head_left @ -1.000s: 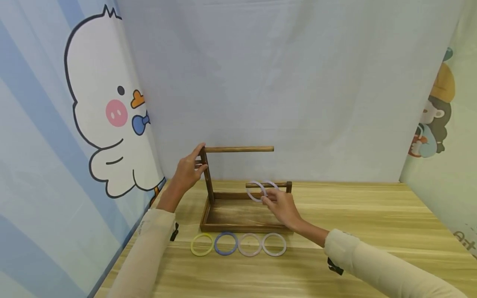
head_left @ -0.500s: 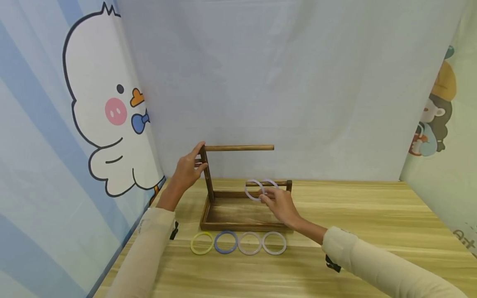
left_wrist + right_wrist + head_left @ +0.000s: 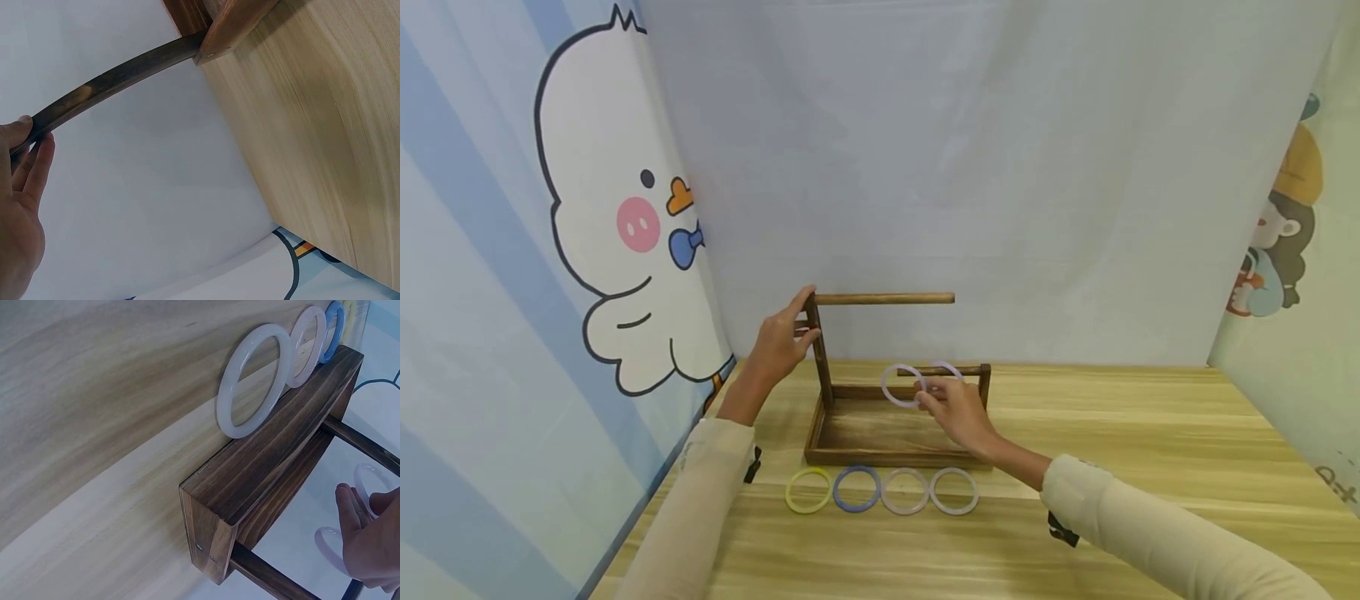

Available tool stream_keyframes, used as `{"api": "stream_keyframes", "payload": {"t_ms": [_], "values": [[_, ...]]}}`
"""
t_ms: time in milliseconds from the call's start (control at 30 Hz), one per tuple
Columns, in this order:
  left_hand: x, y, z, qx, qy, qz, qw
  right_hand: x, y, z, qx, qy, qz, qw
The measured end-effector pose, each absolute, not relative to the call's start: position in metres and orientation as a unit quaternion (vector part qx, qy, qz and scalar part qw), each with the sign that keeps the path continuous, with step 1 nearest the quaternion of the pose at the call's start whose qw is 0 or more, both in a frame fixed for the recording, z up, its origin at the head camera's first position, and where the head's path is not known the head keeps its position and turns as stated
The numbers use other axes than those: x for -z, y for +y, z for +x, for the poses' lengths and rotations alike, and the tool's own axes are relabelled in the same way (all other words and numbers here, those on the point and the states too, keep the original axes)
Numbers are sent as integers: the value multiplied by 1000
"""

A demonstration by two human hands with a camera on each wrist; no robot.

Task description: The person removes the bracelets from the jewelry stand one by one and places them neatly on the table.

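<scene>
My left hand [image 3: 777, 346] holds the tall left post [image 3: 822, 358] of a dark wooden bangle stand near its top, thumb and fingers on either side in the left wrist view. With fingertips and thumb, my right hand [image 3: 962, 414] pinches a pale lavender bangle [image 3: 883, 385], which overlaps the free end of the lower rod [image 3: 973, 370] in the head view. A second lavender bangle [image 3: 951, 367] is farther along that rod, partly hidden behind the right hand. Both show in the right wrist view, the pinched bangle [image 3: 358, 482] above the other bangle [image 3: 322, 547].
In front of the stand's tray base [image 3: 887, 457], a yellow bangle [image 3: 808, 511], a blue bangle [image 3: 857, 510], a pinkish bangle [image 3: 905, 513] and a whitish bangle [image 3: 954, 512] lie in a row. The upper rod [image 3: 883, 298] carries no bangle. A pale curtain [image 3: 1000, 183] hangs behind.
The right hand has drawn the pinched bangle a little to the left along the lower rod's free end. The left hand stays on the post; the row of bangles is unchanged.
</scene>
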State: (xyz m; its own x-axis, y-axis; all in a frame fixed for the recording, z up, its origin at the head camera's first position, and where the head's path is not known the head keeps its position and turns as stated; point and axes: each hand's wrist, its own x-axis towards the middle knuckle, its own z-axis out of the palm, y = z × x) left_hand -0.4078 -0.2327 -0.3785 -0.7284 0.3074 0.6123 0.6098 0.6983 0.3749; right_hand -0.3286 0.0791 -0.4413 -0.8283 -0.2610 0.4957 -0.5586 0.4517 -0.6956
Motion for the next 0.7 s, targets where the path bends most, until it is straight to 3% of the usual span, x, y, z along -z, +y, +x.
{"api": "stream_keyframes", "payload": {"t_ms": [700], "values": [[380, -234, -409, 286, -882, -262, 267, 439, 74, -327, -477, -830, 253, 138]]}}
